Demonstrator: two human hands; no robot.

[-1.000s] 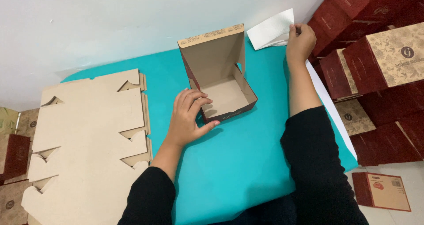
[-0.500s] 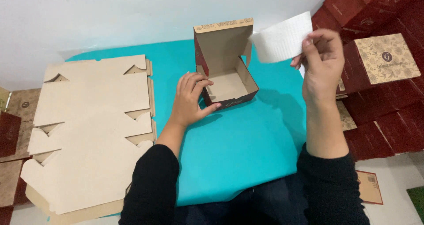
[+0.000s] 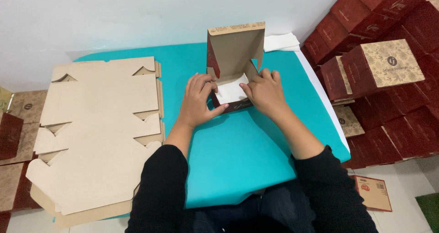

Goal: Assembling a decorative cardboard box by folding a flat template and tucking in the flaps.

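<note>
— Pressing down: my right hand [image 3: 265,90] lies flat, fingers together, on the white paper sheet [image 3: 231,91] inside the open box [image 3: 233,68].

— And the other?

— My left hand [image 3: 199,98] cups the box's near-left corner, fingers slightly spread. It sits mid-mat on the teal mat [image 3: 238,155]; flat cardboard blanks [image 3: 96,132] lie left, red boxes [image 3: 379,73] right.

The open box [image 3: 233,73] stands mid-table, flat blanks [image 3: 98,128] to its left, stacked boxes [image 3: 379,73] right.
</note>
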